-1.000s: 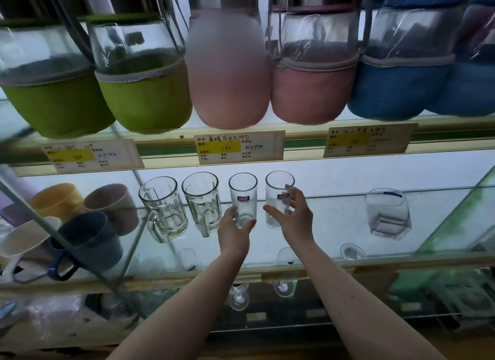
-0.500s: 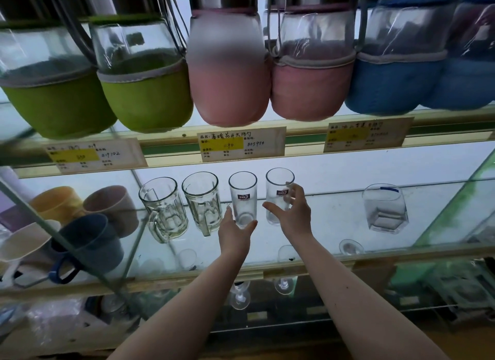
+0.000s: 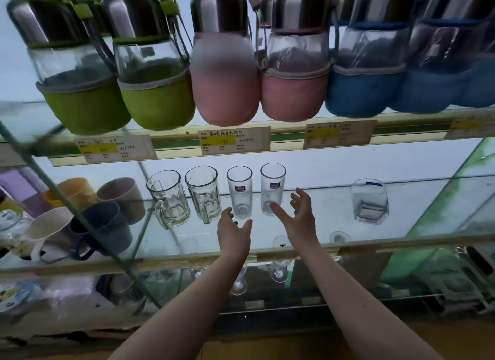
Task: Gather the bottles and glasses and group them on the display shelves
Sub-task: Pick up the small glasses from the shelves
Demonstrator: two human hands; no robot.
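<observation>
View from a head-worn camera looking into a shop's glass display case. On the middle glass shelf (image 3: 401, 237) two tall straight tumblers stand upright side by side, the left tumbler (image 3: 239, 192) and the right tumbler (image 3: 272, 188), each with a small sticker. They continue a row begun by two handled glass mugs (image 3: 184, 197) just to their left. Half a second ago each of the person's hands was wrapped around one tumbler; now both have let go. The left hand (image 3: 233, 233) sits just below the left tumbler's base, fingers relaxed and spread, holding nothing. The right hand (image 3: 300, 217) is opened wide beside the right tumbler, palm turned toward it, also empty (its thumb tip overlaps the glass's lower edge, and whether it touches cannot be told). Both tumblers look settled where they were placed, so this pair appears to be grouped and the hands are free for the next piece. A squat angular glass (image 3: 370, 200) stands alone well to the right, a likely candidate. Above, sleeved bottles (image 3: 158, 73) in green, pink and blue line the upper shelf.
</observation>
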